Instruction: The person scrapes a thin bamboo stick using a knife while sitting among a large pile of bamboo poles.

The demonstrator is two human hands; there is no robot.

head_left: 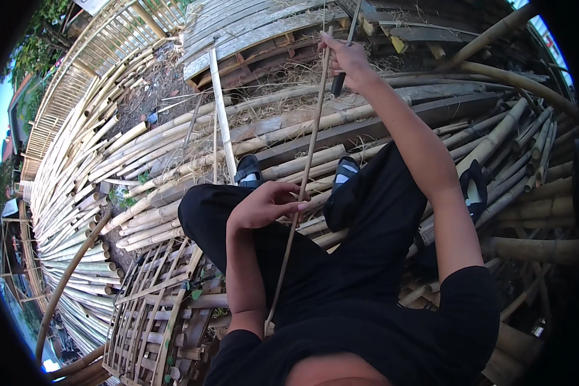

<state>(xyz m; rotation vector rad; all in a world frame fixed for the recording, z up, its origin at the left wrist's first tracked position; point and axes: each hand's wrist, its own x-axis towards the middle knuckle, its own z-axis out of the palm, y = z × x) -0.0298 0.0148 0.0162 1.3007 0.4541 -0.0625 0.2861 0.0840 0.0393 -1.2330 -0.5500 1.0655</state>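
Note:
A long, thin bamboo strip (314, 138) runs from beside my left upper arm, across my lap, up to the far side. My left hand (270, 204) is closed loosely round its middle, thumb and fingertips against it. At the strip's far end, my right hand (349, 63) is held out with thumb and forefinger by the strip. The same hand grips a knife, whose black handle (338, 84) sticks out below the palm and whose narrow blade (354, 22) points away from me. The fingers hide where handle and blade meet.
Bamboo poles (251, 145) lie in piles in front, to the left and at the right. Wooden pallets (251, 38) are stacked at the far side. A woven bamboo lattice (151, 315) sits lower left. A pale flat slat (222, 116) leans near my sandal (248, 171).

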